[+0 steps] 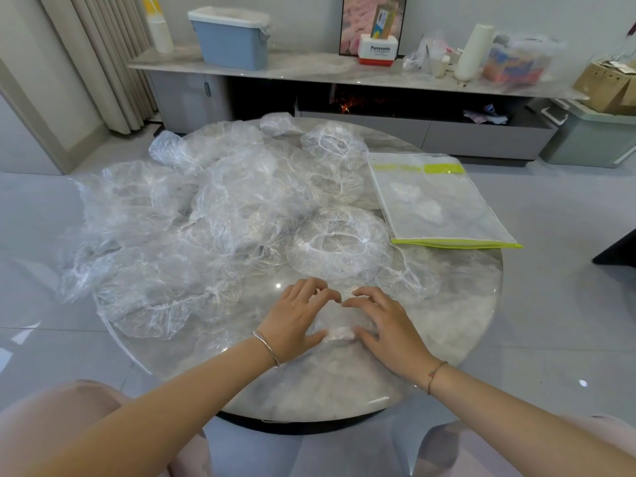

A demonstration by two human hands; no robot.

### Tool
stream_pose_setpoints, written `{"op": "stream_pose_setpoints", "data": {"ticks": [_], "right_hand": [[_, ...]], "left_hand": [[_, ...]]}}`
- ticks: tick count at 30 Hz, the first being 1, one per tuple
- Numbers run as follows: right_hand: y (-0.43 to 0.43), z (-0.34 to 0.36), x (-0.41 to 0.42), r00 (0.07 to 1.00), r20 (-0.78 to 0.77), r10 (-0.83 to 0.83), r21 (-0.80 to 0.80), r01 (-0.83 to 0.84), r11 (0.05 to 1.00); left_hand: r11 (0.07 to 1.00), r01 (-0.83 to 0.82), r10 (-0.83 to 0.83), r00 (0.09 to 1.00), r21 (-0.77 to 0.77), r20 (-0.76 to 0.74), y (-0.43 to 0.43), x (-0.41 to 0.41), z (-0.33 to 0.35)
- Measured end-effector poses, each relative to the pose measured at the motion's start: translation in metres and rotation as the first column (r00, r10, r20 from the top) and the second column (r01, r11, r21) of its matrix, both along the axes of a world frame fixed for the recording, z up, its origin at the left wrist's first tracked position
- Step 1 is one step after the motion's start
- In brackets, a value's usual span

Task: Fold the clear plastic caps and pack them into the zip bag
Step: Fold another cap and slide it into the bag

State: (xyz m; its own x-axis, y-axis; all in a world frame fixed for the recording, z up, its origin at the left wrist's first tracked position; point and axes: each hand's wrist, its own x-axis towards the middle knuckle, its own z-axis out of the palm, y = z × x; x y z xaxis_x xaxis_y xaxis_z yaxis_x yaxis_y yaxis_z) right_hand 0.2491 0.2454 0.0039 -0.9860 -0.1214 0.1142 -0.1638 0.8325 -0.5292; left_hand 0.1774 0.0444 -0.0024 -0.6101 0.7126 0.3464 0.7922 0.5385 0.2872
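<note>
A folded clear plastic cap lies flat on the round marble table near its front. My left hand and my right hand press on it from both sides, fingertips almost touching at its far edge. A heap of several loose clear caps covers the table's left and middle, and one round cap lies just beyond my hands. The zip bag, clear with a lime-green edge, lies flat at the right with a few folded caps visible inside.
Beyond the table stands a low cabinet carrying a blue bin, a white box, a white roll and bagged items. A cardboard box and a grey crate stand at the far right. Curtains hang at the left. Grey floor tiles surround the table.
</note>
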Motion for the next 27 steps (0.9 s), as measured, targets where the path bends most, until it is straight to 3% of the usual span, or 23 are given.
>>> {"op": "stream_pose_setpoints", "data": {"ticks": [5, 12, 14, 16, 20, 23, 27], "right_hand": [[0.005, -0.008, 0.002, 0.999, 0.034, 0.031, 0.081, -0.034, 0.996], [0.006, -0.006, 0.004, 0.997, 0.059, 0.050, 0.141, -0.058, 0.988], [0.002, -0.003, 0.003, 0.996, 0.084, 0.002, 0.083, -0.009, 0.997], [-0.002, 0.003, 0.000, 0.986, 0.130, -0.105, -0.072, 0.115, 0.991], [-0.007, 0.023, -0.016, 0.888, 0.421, -0.187, -0.279, 0.322, 0.905], [-0.005, 0.029, -0.028, 0.816, 0.559, -0.150, -0.275, 0.353, 0.894], [0.002, 0.027, -0.030, 0.822, 0.553, -0.137, -0.256, 0.324, 0.911]], "left_hand": [[0.989, 0.135, -0.141, 0.985, -0.067, -0.101, -0.001, -0.008, -0.004], [0.984, 0.111, -0.120, 0.991, -0.142, -0.058, 0.000, -0.007, -0.008], [0.983, 0.108, -0.118, 0.991, -0.152, -0.058, 0.001, -0.008, -0.009], [0.982, 0.108, -0.120, 0.990, -0.156, -0.070, 0.001, -0.009, -0.012], [0.984, 0.111, -0.116, 0.993, -0.139, -0.034, -0.001, -0.003, -0.013], [0.983, 0.111, -0.115, 0.993, -0.147, -0.017, -0.002, -0.001, -0.011], [0.978, 0.139, -0.126, 0.988, -0.154, 0.088, -0.003, -0.001, -0.011]]}}
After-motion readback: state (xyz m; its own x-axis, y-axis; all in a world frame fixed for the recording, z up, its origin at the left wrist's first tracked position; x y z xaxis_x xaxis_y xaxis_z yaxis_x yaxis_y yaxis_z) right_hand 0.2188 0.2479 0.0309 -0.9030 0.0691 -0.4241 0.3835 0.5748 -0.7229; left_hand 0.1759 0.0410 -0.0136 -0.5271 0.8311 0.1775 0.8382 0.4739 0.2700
